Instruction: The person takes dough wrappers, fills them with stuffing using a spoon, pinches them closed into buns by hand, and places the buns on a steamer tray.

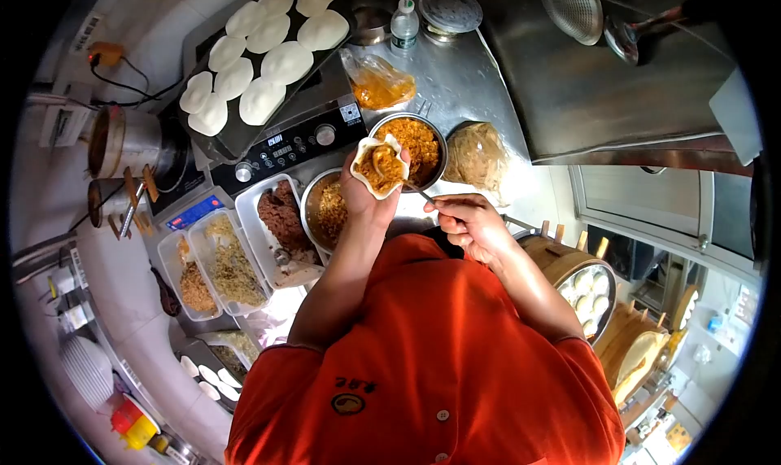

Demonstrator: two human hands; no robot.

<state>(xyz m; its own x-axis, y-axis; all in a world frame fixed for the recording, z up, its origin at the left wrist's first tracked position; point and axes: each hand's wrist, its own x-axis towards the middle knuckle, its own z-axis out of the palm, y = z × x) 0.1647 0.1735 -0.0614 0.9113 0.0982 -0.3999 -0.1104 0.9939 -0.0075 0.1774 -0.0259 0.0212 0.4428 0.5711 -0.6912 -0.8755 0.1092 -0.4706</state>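
Note:
In my left hand [370,195] a round dough wrapper [359,169] is cupped, its white rim folded up in waves around an orange-brown crumbly filling. My right hand [470,223] grips the thin metal handle of a spoon [417,191], whose front end reaches to the filling in the wrapper. Just behind the wrapper stands a metal bowl [445,152] heaped with the same orange filling [413,144]. Left of my left wrist is another metal bowl [307,209] with a paler brown crumbly filling [332,211].
A black tray [281,46] of flat dough rounds lies back left on a cooker with knobs [325,134]. White containers [246,209] of fillings stand left. A plastic bottle [404,27] and bagged food [478,157] stand behind. Bamboo steamers [553,257] with buns are at right.

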